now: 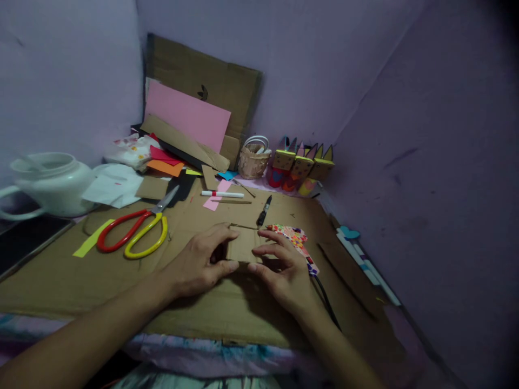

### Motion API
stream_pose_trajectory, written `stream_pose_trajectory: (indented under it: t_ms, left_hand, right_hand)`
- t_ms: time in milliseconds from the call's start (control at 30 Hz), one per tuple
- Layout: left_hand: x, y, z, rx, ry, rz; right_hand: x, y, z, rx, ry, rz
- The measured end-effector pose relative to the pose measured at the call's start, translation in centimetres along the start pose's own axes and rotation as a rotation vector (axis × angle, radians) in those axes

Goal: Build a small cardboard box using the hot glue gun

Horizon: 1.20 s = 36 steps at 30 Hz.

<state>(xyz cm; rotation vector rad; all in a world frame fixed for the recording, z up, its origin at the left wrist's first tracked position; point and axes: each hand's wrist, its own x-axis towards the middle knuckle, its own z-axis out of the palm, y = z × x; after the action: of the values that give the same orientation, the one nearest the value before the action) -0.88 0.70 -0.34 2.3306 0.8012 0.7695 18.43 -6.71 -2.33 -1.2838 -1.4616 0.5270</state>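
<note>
On my head feed: small cardboard piece (244, 244) sits between both hands, over the near-middle part of the big cardboard sheet (194, 324) that covers the table. Left hand (207, 258) has its left side: index at the far left corner, thumb at the near left corner, the two spread and clamped on the piece. Right hand (284, 266) has the right side: thumb at the near right corner, fingers fanned along the right edge, also gripping. Can't tell whether the piece touches the sheet below; shadow under it is too dark for me. Just past the right fingers I have a floral-patterned tool (298, 237), partly hidden by that hand, dark cord (326, 300) running toward me. Black pen-like tool (265, 210) lies just beyond the piece. Farther out, white marker (235, 195) lies across a pink paper strip (210, 205), thin brown stick (237, 202) just nearer. Scissors (154, 209) left of the left hand, well apart from it, blades part-open, red and yellow handles; yellow strip (92, 240) beside them. White pot (60, 183) far left. At the back I see a woven basket (253, 165), eared cups (290, 183) to its right, pink sheet (188, 116) leaning on a cardboard panel (239, 81).
</note>
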Motion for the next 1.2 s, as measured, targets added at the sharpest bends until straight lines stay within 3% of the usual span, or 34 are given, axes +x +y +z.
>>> stream_pose_trajectory:
  t_ms: [233,400,533,700,833,1033,1200]
  left_hand:
    - [0.0,0.1,-0.3,-0.083,-0.012,-0.035]
    - [0.3,-0.4,-0.9,-0.331,-0.041,-0.241]
    - [0.4,-0.7,-0.8,-0.558,-0.042,-0.321]
    - [0.5,-0.7,-0.5,-0.668,-0.034,-0.343]
    - [0.4,-0.5,-0.5,-0.555,-0.028,-0.317]
    - [0.1,0.0,-0.5,0.005,0.056,-0.084]
    - [-0.1,-0.3,-0.1,0.055,0.078,0.02]
  right_hand:
    - [-0.1,0.0,-0.2,0.078,-0.022,-0.018]
    - [0.0,0.2,0.2,0.24,-0.033,-0.056]
    - [0.1,0.3,0.3,0.152,-0.003,-0.138]
    - [0.3,-0.3,0.1,0.065,0.051,-0.195]
    - [0.2,-0.7,0.3,0.102,0.048,-0.149]
    - [0.0,-0.6,0.7,0.167,0.056,0.045]
    - [0.3,-0.1,1.0,0.197,0.118,0.054]
